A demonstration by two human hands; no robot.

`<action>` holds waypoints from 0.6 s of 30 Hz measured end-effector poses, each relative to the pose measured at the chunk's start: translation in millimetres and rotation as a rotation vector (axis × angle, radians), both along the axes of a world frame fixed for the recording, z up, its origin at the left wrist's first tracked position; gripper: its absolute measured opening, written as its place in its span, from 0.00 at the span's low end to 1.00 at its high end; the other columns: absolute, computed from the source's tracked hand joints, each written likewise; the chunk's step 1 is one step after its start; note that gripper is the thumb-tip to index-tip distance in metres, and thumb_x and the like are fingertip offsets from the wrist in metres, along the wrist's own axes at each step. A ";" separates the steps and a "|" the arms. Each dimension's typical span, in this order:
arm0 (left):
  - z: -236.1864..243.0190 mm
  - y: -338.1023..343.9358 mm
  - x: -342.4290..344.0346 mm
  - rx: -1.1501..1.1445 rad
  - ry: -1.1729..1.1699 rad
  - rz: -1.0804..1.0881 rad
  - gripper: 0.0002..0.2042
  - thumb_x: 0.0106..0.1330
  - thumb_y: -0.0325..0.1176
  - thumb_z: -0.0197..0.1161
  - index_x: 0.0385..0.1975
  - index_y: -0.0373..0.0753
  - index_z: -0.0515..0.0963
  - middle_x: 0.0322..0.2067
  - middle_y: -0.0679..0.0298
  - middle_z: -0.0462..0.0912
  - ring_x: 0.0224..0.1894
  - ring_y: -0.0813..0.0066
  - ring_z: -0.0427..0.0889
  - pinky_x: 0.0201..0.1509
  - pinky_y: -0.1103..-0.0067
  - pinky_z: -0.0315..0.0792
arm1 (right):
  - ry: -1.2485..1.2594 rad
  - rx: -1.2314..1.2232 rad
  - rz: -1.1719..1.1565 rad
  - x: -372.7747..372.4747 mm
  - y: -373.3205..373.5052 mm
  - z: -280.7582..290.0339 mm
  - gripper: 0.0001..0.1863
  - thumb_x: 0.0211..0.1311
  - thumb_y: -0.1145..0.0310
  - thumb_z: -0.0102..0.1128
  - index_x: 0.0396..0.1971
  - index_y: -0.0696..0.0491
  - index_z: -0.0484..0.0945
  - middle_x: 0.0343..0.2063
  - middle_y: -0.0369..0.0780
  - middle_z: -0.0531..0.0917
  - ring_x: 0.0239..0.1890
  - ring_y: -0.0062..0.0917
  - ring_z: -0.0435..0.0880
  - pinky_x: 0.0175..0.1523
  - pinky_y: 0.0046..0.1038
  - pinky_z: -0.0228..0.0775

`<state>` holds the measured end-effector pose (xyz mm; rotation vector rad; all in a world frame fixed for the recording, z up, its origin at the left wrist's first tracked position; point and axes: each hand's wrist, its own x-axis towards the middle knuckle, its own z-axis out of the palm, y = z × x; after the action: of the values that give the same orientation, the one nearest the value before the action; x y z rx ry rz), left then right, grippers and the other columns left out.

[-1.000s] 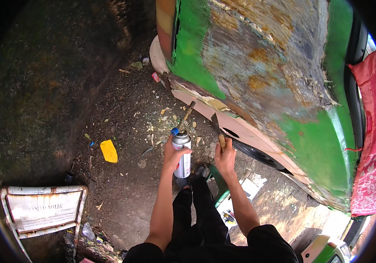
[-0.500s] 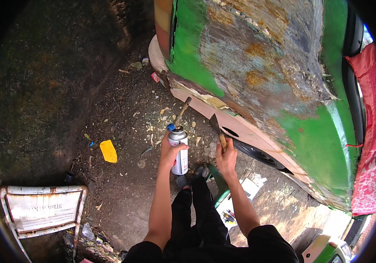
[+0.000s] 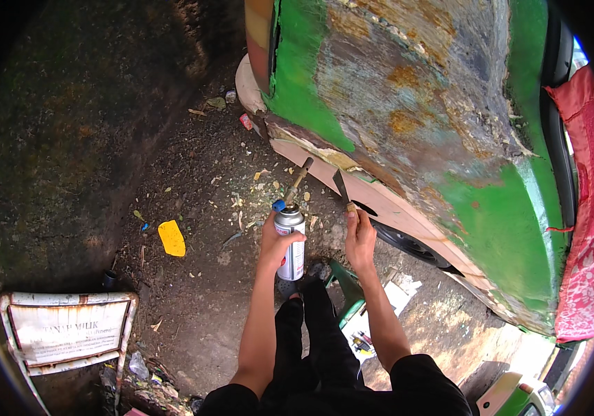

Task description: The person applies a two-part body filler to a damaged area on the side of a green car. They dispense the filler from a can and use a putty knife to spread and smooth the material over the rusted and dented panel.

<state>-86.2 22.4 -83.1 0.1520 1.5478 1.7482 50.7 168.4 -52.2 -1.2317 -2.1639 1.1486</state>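
Observation:
My left hand is wrapped round a white and silver gas canister, held upright. Screwed on its top is a blow torch head with a blue knob and a metal tube, tilted up toward the vehicle; no flame can be made out. In my right hand is a putty knife, gripped by its wooden handle with the dark blade pointing up and away. Both tools are in front of the vehicle's green side, whose large bare patch shows rust and grey metal.
Below the side runs a pinkish sill with a wheel under it. A green stool stands near my legs. On the dirt ground lie paint flakes and a yellow piece. A rusty white sign stands at the left; red cloth hangs right.
My left hand has shifted slightly right with the torch, bringing it closer to the putty knife. My right fingers now cover more of the knife's handle, and its blade sits slightly higher.

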 end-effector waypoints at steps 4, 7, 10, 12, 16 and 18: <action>6.8 5.5 4.0 -0.003 -0.012 -0.024 0.27 0.38 0.20 0.68 0.46 0.35 0.74 0.34 0.60 0.82 0.36 0.67 0.83 0.42 0.71 0.76 | 0.133 -0.108 -0.008 2.5 6.4 -23.0 0.16 0.76 0.59 0.49 0.41 0.60 0.73 0.19 0.43 0.78 0.17 0.29 0.76 0.26 0.32 0.67; 7.9 6.1 5.6 -0.010 0.002 -0.035 0.27 0.39 0.19 0.69 0.46 0.36 0.74 0.34 0.61 0.82 0.35 0.68 0.83 0.41 0.71 0.76 | 0.298 -0.490 -0.054 1.2 10.1 -26.9 0.15 0.75 0.59 0.50 0.40 0.58 0.72 0.17 0.36 0.75 0.15 0.18 0.70 0.21 0.25 0.61; 0.6 3.5 7.1 -0.001 0.021 -0.045 0.28 0.39 0.19 0.70 0.46 0.36 0.73 0.33 0.60 0.83 0.35 0.69 0.84 0.40 0.72 0.77 | 0.395 -0.733 -0.080 -1.5 11.6 -13.7 0.15 0.75 0.57 0.50 0.38 0.56 0.72 0.15 0.30 0.68 0.13 0.11 0.62 0.17 0.20 0.52; -1.5 2.2 8.3 0.004 0.016 -0.045 0.28 0.39 0.19 0.70 0.46 0.35 0.73 0.33 0.60 0.83 0.34 0.69 0.84 0.40 0.72 0.78 | 0.418 -0.804 -0.084 -2.9 12.9 -8.8 0.16 0.75 0.57 0.49 0.35 0.55 0.72 0.15 0.28 0.64 0.12 0.09 0.58 0.15 0.19 0.46; 4.5 2.1 8.5 0.018 -0.018 -0.038 0.28 0.39 0.19 0.70 0.47 0.35 0.73 0.33 0.60 0.83 0.34 0.69 0.84 0.41 0.72 0.78 | 0.369 -0.805 -0.065 -6.6 16.4 -7.9 0.18 0.75 0.56 0.48 0.31 0.54 0.71 0.15 0.28 0.64 0.12 0.09 0.56 0.15 0.19 0.45; 5.2 2.2 8.5 0.018 -0.022 -0.034 0.28 0.39 0.19 0.69 0.46 0.35 0.73 0.33 0.60 0.83 0.34 0.69 0.84 0.41 0.72 0.78 | 0.359 -0.786 -0.069 -10.6 16.6 -8.9 0.18 0.75 0.56 0.48 0.29 0.53 0.71 0.15 0.28 0.64 0.11 0.10 0.56 0.15 0.20 0.45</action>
<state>-77.7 24.6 -77.9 0.1671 1.5058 1.7320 40.1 185.0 -61.1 -1.2271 -1.4180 2.1052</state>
